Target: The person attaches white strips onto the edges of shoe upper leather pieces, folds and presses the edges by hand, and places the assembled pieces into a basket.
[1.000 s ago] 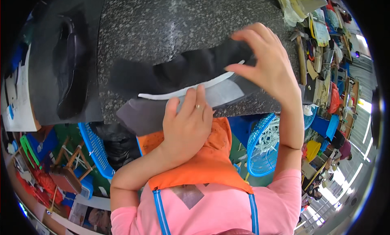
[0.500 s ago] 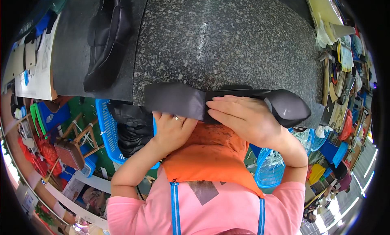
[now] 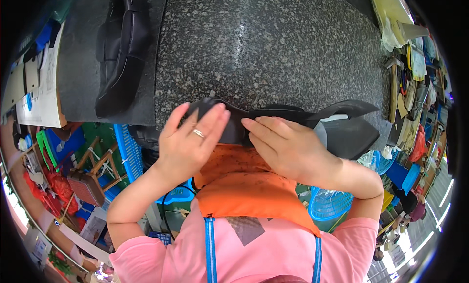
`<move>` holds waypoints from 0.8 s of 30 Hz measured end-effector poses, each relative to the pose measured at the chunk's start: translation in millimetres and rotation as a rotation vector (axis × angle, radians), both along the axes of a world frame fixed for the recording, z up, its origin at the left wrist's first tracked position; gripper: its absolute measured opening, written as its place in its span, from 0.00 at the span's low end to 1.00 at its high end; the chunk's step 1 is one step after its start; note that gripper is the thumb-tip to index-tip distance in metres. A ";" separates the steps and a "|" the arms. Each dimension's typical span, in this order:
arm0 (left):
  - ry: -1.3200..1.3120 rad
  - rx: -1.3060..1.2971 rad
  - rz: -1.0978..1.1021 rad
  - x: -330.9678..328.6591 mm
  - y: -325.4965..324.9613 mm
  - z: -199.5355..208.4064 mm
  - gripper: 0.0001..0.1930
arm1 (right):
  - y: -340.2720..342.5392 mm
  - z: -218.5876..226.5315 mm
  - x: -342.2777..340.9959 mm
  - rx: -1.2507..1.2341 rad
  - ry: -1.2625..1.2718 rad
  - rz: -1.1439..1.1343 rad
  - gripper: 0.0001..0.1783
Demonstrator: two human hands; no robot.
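A long black leather-like piece (image 3: 351,137) lies along the near edge of the stone worktop, in front of my orange apron. Its right end spreads into two flaps, with a short pale strip showing between them. My right hand (image 3: 293,145) rests flat on the middle of the piece, fingers stretched out and close together. Over its left end is my left hand (image 3: 188,140), fingers spread, a ring on one of them; it is slightly blurred, and I cannot tell how firmly it touches. Part of the left end is hidden beneath those fingers.
The speckled granite worktop (image 3: 273,53) stretches away ahead. A stitched black leather-like part (image 3: 128,53) lies on the dark surface at far left. Below the edge stand a blue basket (image 3: 128,151) on the left and another blue basket (image 3: 328,205) on the right, near a wooden stool (image 3: 88,185).
My left hand has moved from the piece's lower edge up over its left end, where the raised smooth flap has gone down. The right end has changed from a rounded bulge to parted flaps.
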State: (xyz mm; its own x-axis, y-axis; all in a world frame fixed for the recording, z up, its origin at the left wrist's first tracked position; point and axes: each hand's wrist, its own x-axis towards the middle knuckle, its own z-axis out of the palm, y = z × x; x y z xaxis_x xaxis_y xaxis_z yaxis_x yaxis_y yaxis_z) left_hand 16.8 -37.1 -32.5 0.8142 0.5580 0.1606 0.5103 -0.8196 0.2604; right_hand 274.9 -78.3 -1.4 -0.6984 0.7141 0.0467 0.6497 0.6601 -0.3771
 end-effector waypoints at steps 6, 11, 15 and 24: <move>0.111 -0.005 0.425 6.3 1.7 37.7 0.41 | 7.4 -0.3 4.3 0.019 0.039 0.005 0.23; -0.543 -0.343 0.185 79.5 -17.3 -9.4 0.32 | -12.6 41.3 27.0 0.311 0.120 -0.062 0.28; -0.500 -0.328 0.168 77.8 -14.3 -9.3 0.21 | -27.6 41.0 54.2 0.123 -0.351 -0.335 0.28; -0.457 -0.563 0.041 116.7 0.0 4.9 0.15 | -28.0 16.2 77.2 0.112 -0.330 -0.476 0.22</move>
